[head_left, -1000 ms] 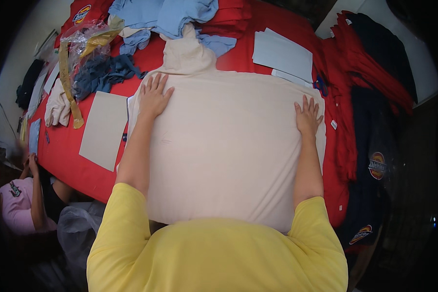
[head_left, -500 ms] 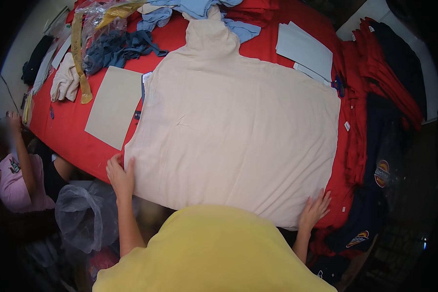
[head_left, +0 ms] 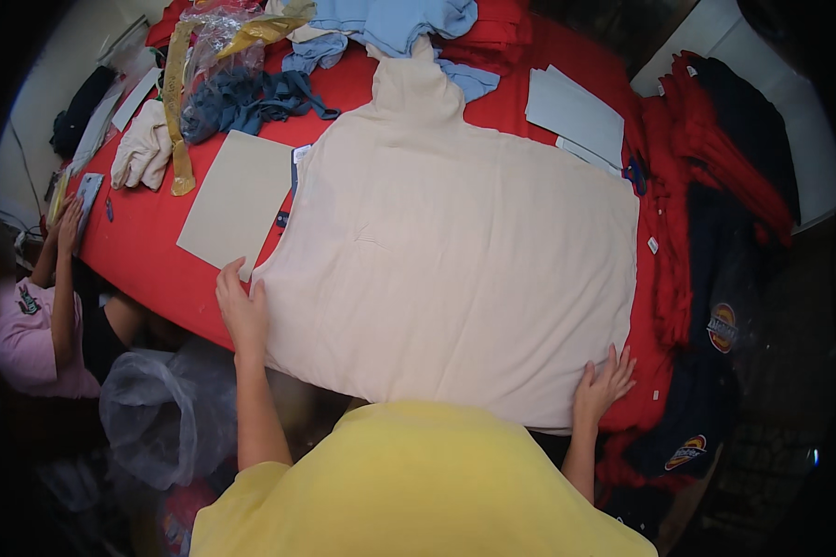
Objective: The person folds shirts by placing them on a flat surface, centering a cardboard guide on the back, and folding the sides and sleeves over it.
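A large cream-coloured garment (head_left: pixel 464 251) lies spread over the red-covered table, its narrow part pointing to the far side and a few creases near its middle. At its near left corner, my left hand (head_left: pixel 243 311) rests along the edge, fingers apart and partly on the cloth. My right hand (head_left: pixel 604 385) lies at the near right corner with its fingers spread, across the garment's edge and the red cover. Neither hand grips anything. Beyond my left hand, a beige board (head_left: pixel 235 200) lies beside the garment's left edge.
Pale sheets (head_left: pixel 576 116) lie at the far right. Stacked red garments (head_left: pixel 664 223) and dark blue garments (head_left: pixel 715 260) line the right side. Blue cloth strips (head_left: pixel 255 100) and clear plastic (head_left: pixel 218 46) lie far left. A person in pink (head_left: pixel 42 339) sits left, near a plastic bag (head_left: pixel 163 418).
My left hand has slid slightly away from me along the garment's edge; my right hand stays at its corner. The seated person's hands are now beside a phone-like slab. The view has shifted a little.
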Demonstrator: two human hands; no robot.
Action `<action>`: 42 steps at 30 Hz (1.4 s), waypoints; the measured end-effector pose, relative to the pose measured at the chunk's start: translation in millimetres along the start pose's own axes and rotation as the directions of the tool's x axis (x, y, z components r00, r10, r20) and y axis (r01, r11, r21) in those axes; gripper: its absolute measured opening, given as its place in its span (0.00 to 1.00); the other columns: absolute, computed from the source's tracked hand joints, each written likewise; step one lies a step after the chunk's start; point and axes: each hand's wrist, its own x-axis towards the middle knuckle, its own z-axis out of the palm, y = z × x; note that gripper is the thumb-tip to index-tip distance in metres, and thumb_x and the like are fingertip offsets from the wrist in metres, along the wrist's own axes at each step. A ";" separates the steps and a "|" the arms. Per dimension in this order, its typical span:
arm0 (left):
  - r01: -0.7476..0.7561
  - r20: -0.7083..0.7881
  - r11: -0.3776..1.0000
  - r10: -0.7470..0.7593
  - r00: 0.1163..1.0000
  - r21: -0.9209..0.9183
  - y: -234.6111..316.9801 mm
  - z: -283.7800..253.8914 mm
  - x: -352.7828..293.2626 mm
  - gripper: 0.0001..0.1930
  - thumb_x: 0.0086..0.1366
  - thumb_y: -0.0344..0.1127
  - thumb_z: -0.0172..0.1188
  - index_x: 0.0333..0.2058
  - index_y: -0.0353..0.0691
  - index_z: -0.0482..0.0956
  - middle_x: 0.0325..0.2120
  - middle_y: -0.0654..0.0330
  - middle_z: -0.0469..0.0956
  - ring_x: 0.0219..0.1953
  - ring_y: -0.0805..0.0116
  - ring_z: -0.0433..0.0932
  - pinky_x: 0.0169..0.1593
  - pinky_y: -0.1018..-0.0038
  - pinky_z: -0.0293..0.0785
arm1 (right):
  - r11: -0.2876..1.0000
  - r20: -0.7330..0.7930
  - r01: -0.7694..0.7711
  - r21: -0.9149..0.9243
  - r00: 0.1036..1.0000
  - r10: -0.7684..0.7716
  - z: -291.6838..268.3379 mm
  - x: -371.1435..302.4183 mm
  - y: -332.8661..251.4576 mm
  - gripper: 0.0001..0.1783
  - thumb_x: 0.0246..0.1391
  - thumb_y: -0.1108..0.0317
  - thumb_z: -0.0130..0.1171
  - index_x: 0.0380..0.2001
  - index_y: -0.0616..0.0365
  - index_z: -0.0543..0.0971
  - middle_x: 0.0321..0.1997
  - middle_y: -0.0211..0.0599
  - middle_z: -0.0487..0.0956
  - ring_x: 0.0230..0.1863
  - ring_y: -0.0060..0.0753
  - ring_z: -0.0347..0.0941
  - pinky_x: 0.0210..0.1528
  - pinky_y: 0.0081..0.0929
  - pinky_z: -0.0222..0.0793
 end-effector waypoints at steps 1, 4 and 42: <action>-0.066 0.008 0.998 0.067 0.998 -0.022 6.0 4.6 1.5 0.21 0.58 0.27 0.59 0.52 0.38 0.70 0.48 0.51 0.72 0.53 0.53 0.69 0.56 0.62 0.65 | 0.988 -0.026 0.058 0.145 0.998 -0.055 1.8 13.2 -16.0 0.24 0.55 0.67 0.56 0.56 0.54 0.71 0.65 0.46 0.62 0.68 0.51 0.52 0.67 0.55 0.42; -0.239 0.049 0.965 0.246 0.968 -0.111 37.5 24.6 10.3 0.20 0.58 0.29 0.60 0.51 0.39 0.72 0.52 0.51 0.69 0.57 0.49 0.65 0.59 0.55 0.61 | 0.793 -0.116 0.218 0.570 0.976 -0.185 8.2 58.7 -84.7 0.16 0.50 0.73 0.59 0.44 0.58 0.78 0.53 0.43 0.72 0.58 0.47 0.63 0.60 0.43 0.55; 0.237 0.225 0.932 -0.301 0.927 0.273 -90.2 -6.5 209.5 0.35 0.57 0.47 0.65 0.59 0.34 0.66 0.55 0.44 0.71 0.57 0.51 0.70 0.60 0.62 0.65 | -0.004 0.031 0.116 0.993 -0.294 -0.955 -44.1 -4.8 -348.2 0.29 0.61 0.48 0.52 0.55 0.60 0.73 0.55 0.47 0.72 0.51 0.47 0.72 0.56 0.38 0.67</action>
